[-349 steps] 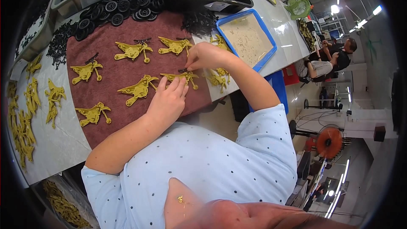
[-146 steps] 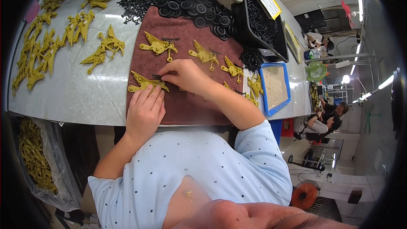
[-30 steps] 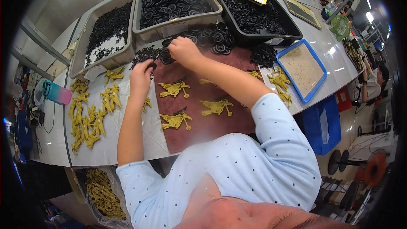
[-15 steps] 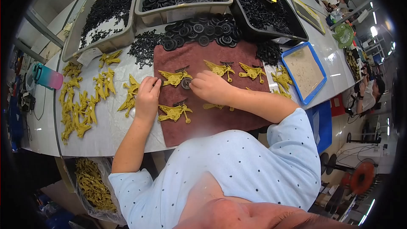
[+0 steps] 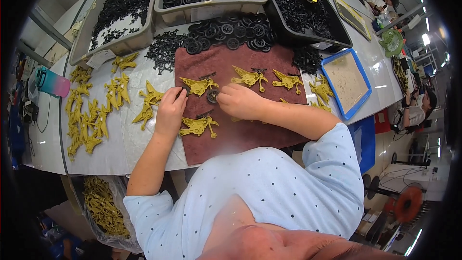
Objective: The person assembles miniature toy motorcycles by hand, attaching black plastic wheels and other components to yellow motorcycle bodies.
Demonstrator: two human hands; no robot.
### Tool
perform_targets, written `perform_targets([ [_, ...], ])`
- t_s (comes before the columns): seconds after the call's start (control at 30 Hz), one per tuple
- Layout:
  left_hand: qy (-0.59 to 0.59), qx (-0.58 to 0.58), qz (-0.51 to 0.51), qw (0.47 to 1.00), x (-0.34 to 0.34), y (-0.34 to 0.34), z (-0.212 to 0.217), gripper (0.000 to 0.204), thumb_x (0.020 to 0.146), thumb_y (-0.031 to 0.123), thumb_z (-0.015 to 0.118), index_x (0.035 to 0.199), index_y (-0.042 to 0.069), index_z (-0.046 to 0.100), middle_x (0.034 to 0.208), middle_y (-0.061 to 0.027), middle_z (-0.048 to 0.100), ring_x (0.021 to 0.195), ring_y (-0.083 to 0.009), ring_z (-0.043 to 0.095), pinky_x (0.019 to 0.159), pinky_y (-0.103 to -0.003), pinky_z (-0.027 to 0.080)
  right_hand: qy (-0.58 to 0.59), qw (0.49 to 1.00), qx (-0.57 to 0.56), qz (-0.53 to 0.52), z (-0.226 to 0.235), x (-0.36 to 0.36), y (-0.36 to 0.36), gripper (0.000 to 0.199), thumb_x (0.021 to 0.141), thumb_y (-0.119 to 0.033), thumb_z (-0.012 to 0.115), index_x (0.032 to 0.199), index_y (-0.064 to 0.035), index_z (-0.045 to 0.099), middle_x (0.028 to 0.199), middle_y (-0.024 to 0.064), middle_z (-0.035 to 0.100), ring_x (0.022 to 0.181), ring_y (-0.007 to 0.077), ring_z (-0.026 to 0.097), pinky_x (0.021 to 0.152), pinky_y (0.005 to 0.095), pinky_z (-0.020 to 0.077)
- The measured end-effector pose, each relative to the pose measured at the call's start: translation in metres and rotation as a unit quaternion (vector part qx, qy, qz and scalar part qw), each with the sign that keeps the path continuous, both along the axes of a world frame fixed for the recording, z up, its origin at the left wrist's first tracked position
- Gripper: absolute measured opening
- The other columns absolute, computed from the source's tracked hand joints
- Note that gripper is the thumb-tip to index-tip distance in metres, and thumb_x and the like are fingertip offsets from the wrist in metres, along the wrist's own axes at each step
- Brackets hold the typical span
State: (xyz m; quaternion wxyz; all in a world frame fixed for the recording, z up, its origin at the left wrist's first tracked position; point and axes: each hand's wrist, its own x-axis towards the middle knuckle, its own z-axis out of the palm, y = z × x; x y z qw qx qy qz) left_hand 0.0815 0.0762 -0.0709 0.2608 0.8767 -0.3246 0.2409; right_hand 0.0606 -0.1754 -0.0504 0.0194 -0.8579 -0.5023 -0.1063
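The right hand (image 5: 239,101) was found with its thumb and fingers clamped on the near edge of a black wheel (image 5: 212,97). The wheel was located on the maroon cloth (image 5: 231,137), at the fork end of a yellow frame (image 5: 197,86) fitted with a black bar. The left hand (image 5: 171,113) was at the opposite end of that frame, its fingertips together on a small dark piece (image 5: 185,90); most of this was covered, and its exact form could not be told.

Two similar frames lay farther to the right along the cloth, and another lay nearer the wearer. Others were partly hidden by the right forearm. Beyond the cloth's far edge, loose black wheels (image 5: 233,36) were heaped before a grey bin (image 5: 207,13) filled with more wheels. A black bin (image 5: 313,41) stood to its right. A blue-rimmed tray (image 5: 358,104) lay to the right of the cloth. Unfitted yellow parts (image 5: 89,125) were spread over the left side of the desk (image 5: 50,137), near a teal-and-pink bottle (image 5: 54,84).
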Motion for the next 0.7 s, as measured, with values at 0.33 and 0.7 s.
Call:
perform_targets([
  [0.33, 0.049, 0.008, -0.013, 0.999, 0.000, 0.003, -0.005, 0.021, 0.077, 0.001, 0.069, 0.097, -0.005, 0.067, 0.106, -0.0167, 0.061, 0.100, -0.0320, 0.060, 0.086, -0.038, 0.050, 0.024, 0.999, 0.037, -0.020, 0.014, 0.009, -0.004, 0.021, 0.071, -0.015, 0.061, 0.090, -0.0076, 0.064, 0.092, 0.0026, 0.058, 0.086, 0.0195, 0.055, 0.078, 0.0327, 0.0425],
  [0.7, 0.044, -0.029, -0.001, 0.999, 0.011, -0.010, 0.028, 0.017, 0.078, 0.004, 0.068, 0.094, -0.001, 0.068, 0.104, -0.0146, 0.064, 0.097, -0.0315, 0.061, 0.085, -0.037, 0.049, -0.007, 0.921, 0.268, -0.283, 0.009, 0.112, -0.072, 0.021, 0.077, -0.008, 0.063, 0.097, -0.0039, 0.068, 0.098, 0.0113, 0.065, 0.092, 0.0319, 0.060, 0.080, 0.0397, 0.0507],
])
